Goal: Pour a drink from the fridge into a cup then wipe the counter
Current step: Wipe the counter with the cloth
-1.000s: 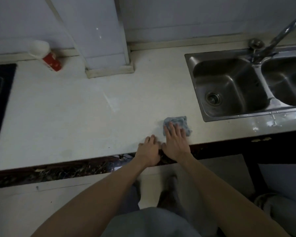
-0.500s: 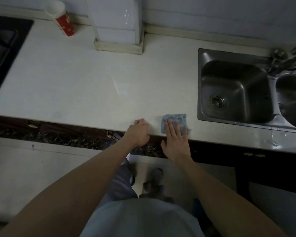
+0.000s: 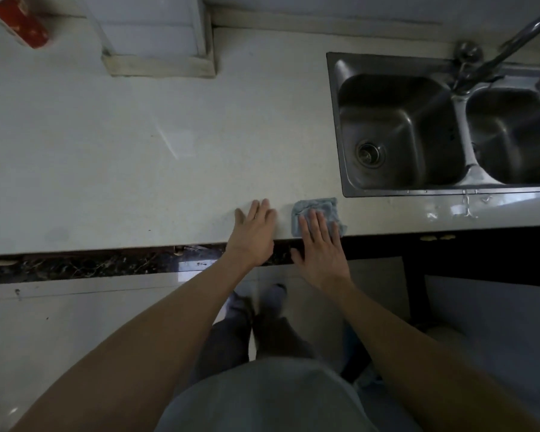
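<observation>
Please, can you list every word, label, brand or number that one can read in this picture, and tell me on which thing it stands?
On the red cup: pale marks on its side, too blurred to read.
On the cloth, the counter and the sink: no writing shows.
So no text in this picture can be quoted.
</observation>
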